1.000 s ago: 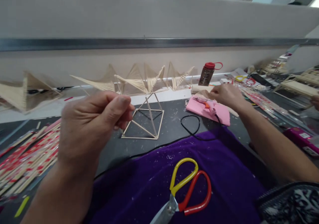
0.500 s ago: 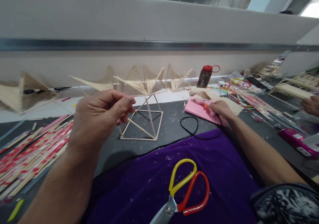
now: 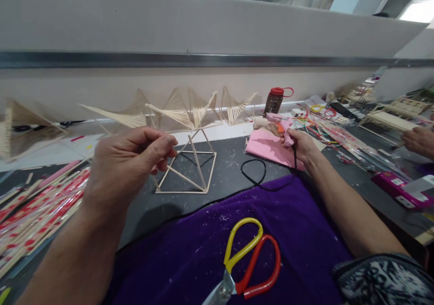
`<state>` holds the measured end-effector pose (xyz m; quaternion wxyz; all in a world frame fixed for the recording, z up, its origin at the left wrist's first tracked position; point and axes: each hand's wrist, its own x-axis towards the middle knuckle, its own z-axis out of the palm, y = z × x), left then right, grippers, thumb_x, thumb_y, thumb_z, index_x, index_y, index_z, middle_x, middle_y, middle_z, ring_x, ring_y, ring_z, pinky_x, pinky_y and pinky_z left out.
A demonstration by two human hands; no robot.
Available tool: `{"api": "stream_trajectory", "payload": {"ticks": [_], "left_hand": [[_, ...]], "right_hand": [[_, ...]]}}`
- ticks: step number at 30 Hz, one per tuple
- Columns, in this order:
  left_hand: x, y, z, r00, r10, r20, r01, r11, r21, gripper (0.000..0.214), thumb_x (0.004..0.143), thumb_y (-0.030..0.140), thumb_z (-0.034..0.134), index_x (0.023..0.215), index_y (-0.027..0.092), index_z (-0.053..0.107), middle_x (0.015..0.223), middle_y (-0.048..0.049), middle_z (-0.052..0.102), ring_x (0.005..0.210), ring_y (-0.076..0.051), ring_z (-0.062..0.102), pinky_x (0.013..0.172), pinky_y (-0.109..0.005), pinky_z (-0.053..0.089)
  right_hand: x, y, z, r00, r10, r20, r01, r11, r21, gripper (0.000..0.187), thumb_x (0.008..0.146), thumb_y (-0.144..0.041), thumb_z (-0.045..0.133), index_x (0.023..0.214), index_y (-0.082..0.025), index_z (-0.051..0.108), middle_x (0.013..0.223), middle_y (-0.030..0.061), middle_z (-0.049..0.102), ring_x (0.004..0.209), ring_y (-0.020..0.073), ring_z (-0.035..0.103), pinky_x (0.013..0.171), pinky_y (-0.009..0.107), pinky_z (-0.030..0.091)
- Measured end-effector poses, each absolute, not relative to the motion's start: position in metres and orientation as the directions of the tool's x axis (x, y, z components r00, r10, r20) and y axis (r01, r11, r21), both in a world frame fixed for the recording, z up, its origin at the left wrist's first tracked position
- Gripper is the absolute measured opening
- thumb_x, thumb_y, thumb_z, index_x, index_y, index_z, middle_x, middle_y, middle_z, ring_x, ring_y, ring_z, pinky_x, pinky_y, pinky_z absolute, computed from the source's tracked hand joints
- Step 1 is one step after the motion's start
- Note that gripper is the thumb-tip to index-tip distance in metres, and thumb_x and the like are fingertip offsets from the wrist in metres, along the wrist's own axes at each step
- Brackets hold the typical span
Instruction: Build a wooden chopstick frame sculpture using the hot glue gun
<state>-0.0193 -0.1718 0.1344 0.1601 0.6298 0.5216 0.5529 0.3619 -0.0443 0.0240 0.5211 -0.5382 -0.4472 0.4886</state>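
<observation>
My left hand point(image 3: 125, 162) is raised with thumb and fingertips pinched together. Whatever lies in the pinch, if anything, I cannot make out. Just to its right stands an open frame of thin wooden sticks point(image 3: 197, 162), partly hidden by the fingers. My right hand point(image 3: 303, 147) grips a pink glue gun point(image 3: 284, 123) with an orange trigger, its nozzle pointing left. A black cord point(image 3: 267, 188) loops from its handle across the table. Below the gun lies a folded pink cloth point(image 3: 266, 147).
Scissors point(image 3: 237, 269) with yellow and red handles rest on a purple cloth point(image 3: 183, 259). Packaged sticks point(image 3: 44, 214) lie at left. Several fan-like stick models point(image 3: 169, 115) line the wall. A red-capped bottle point(image 3: 273, 102) stands behind the gun. Another person's hand point(image 3: 420, 141) is at far right.
My right hand has lifted the glue gun off the pink cloth and tilted it more upright. My left hand keeps its pinch beside the stick frame. The view has shifted slightly.
</observation>
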Motion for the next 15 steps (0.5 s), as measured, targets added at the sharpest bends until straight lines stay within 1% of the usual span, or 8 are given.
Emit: {"api": "stream_trajectory", "payload": {"ticks": [2,5,7,9,11,15], "left_hand": [[-0.021,-0.171,0.134,-0.147,0.842,0.519,0.475,-0.400,0.784,0.010,0.075,0.020,0.069,0.065,0.019,0.070,0.052,0.0030,0.062,0.039,-0.005,0.047,0.035,-0.015,0.037],[-0.024,-0.171,0.133,-0.146,0.842,0.519,0.462,-0.405,0.789,0.010,0.076,0.022,0.069,0.066,0.020,0.070,0.053,0.0023,0.062,0.039,-0.005,0.047,0.036,-0.016,0.038],[-0.026,-0.171,0.132,-0.143,0.843,0.519,0.450,-0.412,0.792,0.013,0.078,0.022,0.068,0.065,0.020,0.068,0.052,0.0025,0.061,0.039,-0.005,0.047,0.036,-0.016,0.037],[-0.028,-0.172,0.132,-0.133,0.847,0.514,0.431,-0.417,0.800,0.014,0.079,0.024,0.066,0.066,0.020,0.068,0.054,0.0022,0.062,0.039,-0.005,0.047,0.037,-0.016,0.037],[-0.028,-0.172,0.132,-0.121,0.855,0.505,0.424,-0.415,0.805,0.014,0.080,0.026,0.066,0.067,0.019,0.067,0.056,0.0017,0.063,0.040,-0.005,0.048,0.037,-0.016,0.037],[-0.027,-0.174,0.133,-0.138,0.859,0.492,0.435,-0.394,0.810,0.013,0.079,0.025,0.065,0.069,0.017,0.066,0.056,0.0018,0.063,0.041,-0.005,0.049,0.039,-0.015,0.039]], "right_hand": [[0.358,-0.050,0.030,0.066,0.997,-0.044,-0.075,-0.039,-0.996,0.021,0.077,-0.036,0.055,0.083,-0.017,0.058,0.076,0.0038,0.061,0.061,0.0118,0.055,0.054,0.023,0.048],[0.351,-0.060,0.037,0.008,1.000,-0.015,-0.139,-0.014,-0.990,0.017,0.076,-0.034,0.058,0.083,-0.019,0.056,0.079,0.0011,0.058,0.058,0.0102,0.051,0.053,0.023,0.046],[0.345,-0.067,0.042,-0.051,0.999,0.011,-0.191,0.002,-0.982,0.013,0.073,-0.027,0.061,0.083,-0.020,0.057,0.079,-0.0004,0.056,0.057,0.0091,0.049,0.054,0.022,0.045],[0.341,-0.074,0.047,-0.128,0.991,0.035,-0.226,0.005,-0.974,0.018,0.068,-0.016,0.062,0.085,-0.021,0.061,0.081,-0.0006,0.056,0.060,0.0089,0.049,0.057,0.022,0.045],[0.336,-0.080,0.053,-0.157,0.987,0.027,-0.228,-0.010,-0.974,0.023,0.066,-0.013,0.063,0.088,-0.021,0.064,0.082,0.0000,0.056,0.063,0.0095,0.049,0.060,0.022,0.045],[0.326,-0.089,0.059,-0.180,0.982,0.049,-0.191,0.014,-0.981,0.022,0.071,-0.018,0.065,0.092,-0.022,0.068,0.084,0.0015,0.055,0.063,0.0106,0.047,0.058,0.024,0.044]]}}
